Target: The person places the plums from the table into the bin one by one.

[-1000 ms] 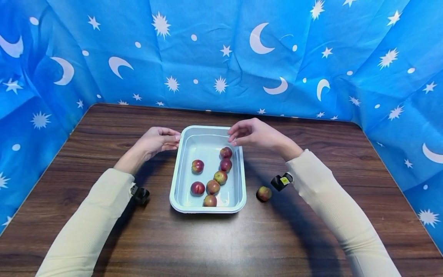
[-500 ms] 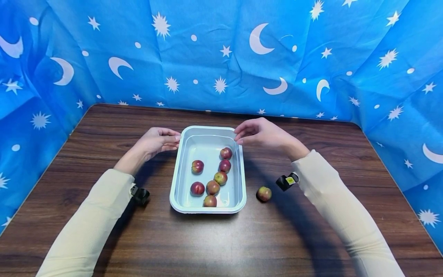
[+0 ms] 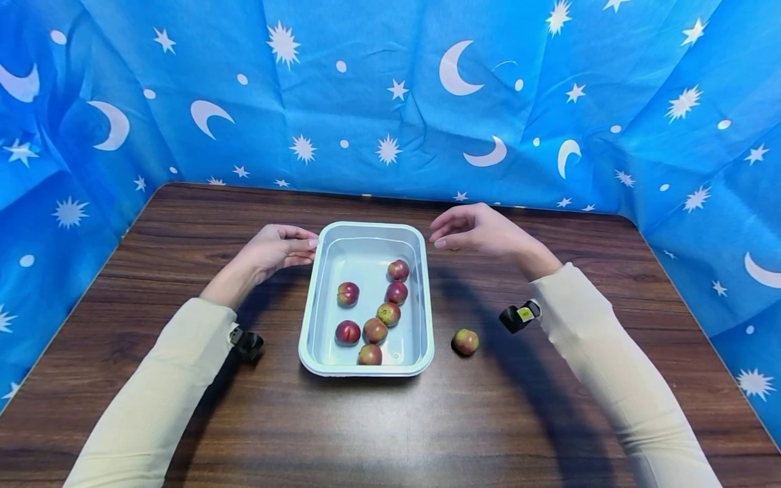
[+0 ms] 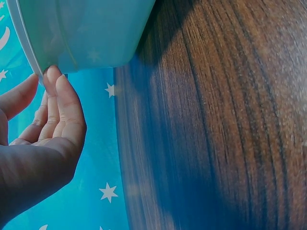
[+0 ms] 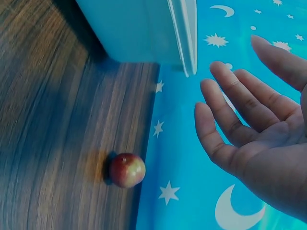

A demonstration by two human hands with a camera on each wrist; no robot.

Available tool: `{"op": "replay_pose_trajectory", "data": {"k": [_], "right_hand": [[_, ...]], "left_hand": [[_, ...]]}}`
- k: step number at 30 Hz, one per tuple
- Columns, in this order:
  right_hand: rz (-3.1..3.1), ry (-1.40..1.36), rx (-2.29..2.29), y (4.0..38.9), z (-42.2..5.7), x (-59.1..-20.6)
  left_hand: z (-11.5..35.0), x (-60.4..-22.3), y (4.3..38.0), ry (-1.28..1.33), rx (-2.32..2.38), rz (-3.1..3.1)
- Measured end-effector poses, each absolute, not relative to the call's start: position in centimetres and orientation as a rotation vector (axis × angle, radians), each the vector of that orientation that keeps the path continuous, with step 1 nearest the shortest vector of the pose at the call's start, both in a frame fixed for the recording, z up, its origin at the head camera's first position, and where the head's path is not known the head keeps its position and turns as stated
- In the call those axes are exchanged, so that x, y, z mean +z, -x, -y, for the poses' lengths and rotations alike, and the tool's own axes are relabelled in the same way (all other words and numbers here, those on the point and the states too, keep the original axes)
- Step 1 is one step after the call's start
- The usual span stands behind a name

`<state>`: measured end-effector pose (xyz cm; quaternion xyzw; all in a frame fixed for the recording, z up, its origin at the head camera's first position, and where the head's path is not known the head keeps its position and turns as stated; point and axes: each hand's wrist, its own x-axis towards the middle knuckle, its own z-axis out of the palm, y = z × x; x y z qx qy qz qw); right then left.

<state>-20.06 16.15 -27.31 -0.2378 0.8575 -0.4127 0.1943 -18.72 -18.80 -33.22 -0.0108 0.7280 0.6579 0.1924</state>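
Note:
A white plastic tray [image 3: 308, 305] stands on the table with several red and yellow-green plums [image 3: 396, 293] lying in it. My left hand [image 3: 271, 254] pinches its rim at the far left corner. In the left wrist view the thumb [image 4: 21, 96] is on one side of that rim and the fingertips are on the other. Just off the far right corner is my right hand [image 3: 478, 230], raised, its fingers loosely bent around nothing. The right wrist view shows its palm and spread fingers [image 5: 230, 124] apart from the tray wall [image 5: 139, 33].
One more plum [image 3: 466, 342] lies on the dark wood-grain table [image 3: 378, 434], right of the tray and below the right forearm. A blue cloth [image 3: 378, 88] with white moons and stars hangs behind and along the sides. Each wrist carries a small black camera [image 3: 247, 344].
My right hand has moved right, from over the tray's far right corner to beside it, and away from the rim. The left hand stays on the rim, and the tray has stayed put.

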Motion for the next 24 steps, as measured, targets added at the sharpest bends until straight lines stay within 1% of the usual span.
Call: {"op": "replay_pose_trajectory", "data": {"k": [12, 24], "right_hand": [[-2.408, 0.517, -1.272, 20.8, -18.3, -27.9], [-2.445, 0.395, -1.252, 21.8, -20.2, -29.4]], "left_hand": [[18.8, -33.3, 18.7, 0.039, 1.856, -2.036], [18.8, -33.2, 18.7, 0.038, 1.852, -2.034]]}}
